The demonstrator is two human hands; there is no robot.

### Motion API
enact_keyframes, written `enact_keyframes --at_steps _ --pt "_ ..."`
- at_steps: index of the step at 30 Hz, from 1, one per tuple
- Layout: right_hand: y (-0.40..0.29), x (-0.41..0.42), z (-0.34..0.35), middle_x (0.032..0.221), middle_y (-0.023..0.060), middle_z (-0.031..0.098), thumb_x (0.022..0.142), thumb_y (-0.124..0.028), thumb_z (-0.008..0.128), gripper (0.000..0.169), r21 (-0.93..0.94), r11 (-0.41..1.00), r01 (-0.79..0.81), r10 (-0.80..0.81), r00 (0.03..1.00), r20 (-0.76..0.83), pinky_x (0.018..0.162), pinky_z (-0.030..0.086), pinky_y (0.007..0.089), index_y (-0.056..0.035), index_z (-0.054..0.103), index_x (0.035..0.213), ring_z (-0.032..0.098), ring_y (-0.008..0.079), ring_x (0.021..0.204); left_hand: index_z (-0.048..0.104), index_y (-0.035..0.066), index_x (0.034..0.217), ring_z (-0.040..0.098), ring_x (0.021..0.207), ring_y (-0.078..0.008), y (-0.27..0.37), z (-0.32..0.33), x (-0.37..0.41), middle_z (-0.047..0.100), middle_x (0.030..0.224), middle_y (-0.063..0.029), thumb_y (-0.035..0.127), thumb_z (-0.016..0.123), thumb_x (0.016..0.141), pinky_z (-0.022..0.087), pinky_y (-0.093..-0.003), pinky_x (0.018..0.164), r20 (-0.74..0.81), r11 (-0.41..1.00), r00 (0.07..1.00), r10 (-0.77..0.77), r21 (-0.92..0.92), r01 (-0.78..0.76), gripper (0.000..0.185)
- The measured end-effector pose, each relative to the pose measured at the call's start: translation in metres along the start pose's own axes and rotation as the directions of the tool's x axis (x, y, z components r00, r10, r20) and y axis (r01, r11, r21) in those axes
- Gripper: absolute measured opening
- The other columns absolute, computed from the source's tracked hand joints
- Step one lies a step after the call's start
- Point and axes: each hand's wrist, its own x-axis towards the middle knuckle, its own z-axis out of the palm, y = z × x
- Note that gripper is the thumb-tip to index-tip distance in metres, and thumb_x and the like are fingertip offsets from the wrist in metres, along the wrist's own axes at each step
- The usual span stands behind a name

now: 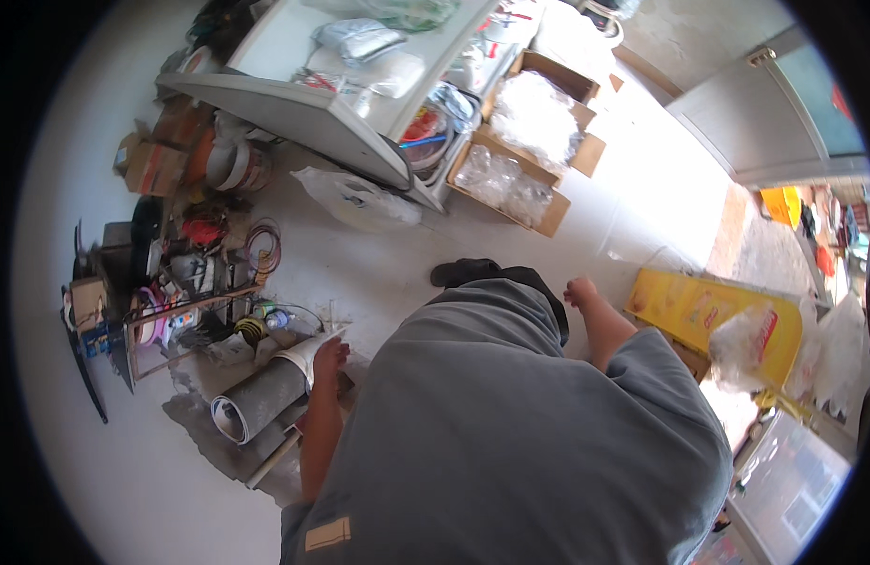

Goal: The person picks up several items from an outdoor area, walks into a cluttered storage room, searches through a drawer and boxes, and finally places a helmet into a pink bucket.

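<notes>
My left hand [330,357] hangs beside my body, its fingers loosely bent and apart, with no object seen in it. In the picture it overlaps the pale end of a rolled grey sheet [262,399]; whether they touch cannot be told. On the other side, my right hand [580,292] hangs over the floor, fingers half curled and holding nothing visible. A yellow printed panel [714,318] stands to the right of that hand. Below my grey shirt, a dark shoe [466,271] shows on the pale floor.
Ahead stands a white cabinet or table [265,106] bearing plastic bags. Cardboard boxes [555,222] of clear plastic adjoin it, and a white plastic bag [357,201] lies on the floor. Left are a metal frame [194,304], coiled wire [264,247] and buckets [240,166]. A door [753,113] is at right.
</notes>
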Motion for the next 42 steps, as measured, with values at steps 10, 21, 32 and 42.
enact_keyframes --at_steps 10,21,32,42 --pt "0.104 -0.074 0.054 0.083 0.0048 0.062 0.067 -0.020 0.058 0.015 -0.417 0.860 0.293 -0.339 0.940 -0.039 0.067 0.051 0.0335 -0.0139 0.066 0.078 0.059 0.0205 0.083 0.063 0.004 0.087 0.060 0.073 -0.0175 -0.153 0.050 -0.001 0.063 0.078 -0.0075 0.016 0.053 0.078 0.046 -0.0273 0.061 0.293 0.825 0.955 0.045 0.528 -0.201 0.018" --pt "0.023 -0.062 -0.024 0.070 0.0084 0.062 0.079 -0.012 0.051 0.017 0.581 0.814 -0.012 0.051 0.997 -0.052 0.042 0.044 0.0263 -0.0022 0.059 0.090 0.059 0.0140 0.052 0.064 0.004 0.088 0.057 0.069 -0.0167 -0.192 0.060 -0.113 0.062 0.074 -0.0069 0.021 0.054 0.078 0.044 -0.0300 0.062 0.274 0.656 0.959 0.079 0.710 -0.257 0.022" --pt "-0.045 0.031 -0.096 0.070 0.0062 0.062 0.080 -0.014 0.051 0.019 0.445 0.864 0.236 -0.240 0.970 -0.047 0.043 0.045 0.0278 -0.0040 0.060 0.094 0.061 0.0142 0.058 0.065 0.004 0.094 0.060 0.076 -0.0198 -0.023 0.153 -0.056 0.065 0.084 -0.0106 0.026 0.057 0.077 0.045 -0.0317 0.071 0.036 0.914 0.998 0.044 0.403 -0.055 0.029" --pt "-0.050 0.065 -0.162 0.063 0.0039 0.057 0.081 -0.015 0.046 0.015 0.407 0.913 -0.006 -0.028 0.997 0.076 0.041 0.039 0.0263 -0.0060 0.057 0.084 0.055 0.0143 0.050 0.064 0.000 0.097 0.060 0.079 -0.0151 0.020 0.187 -0.053 0.065 0.084 -0.0098 0.020 0.055 0.080 0.046 -0.0279 0.072 -0.033 0.953 0.995 0.095 0.292 -0.082 0.029"
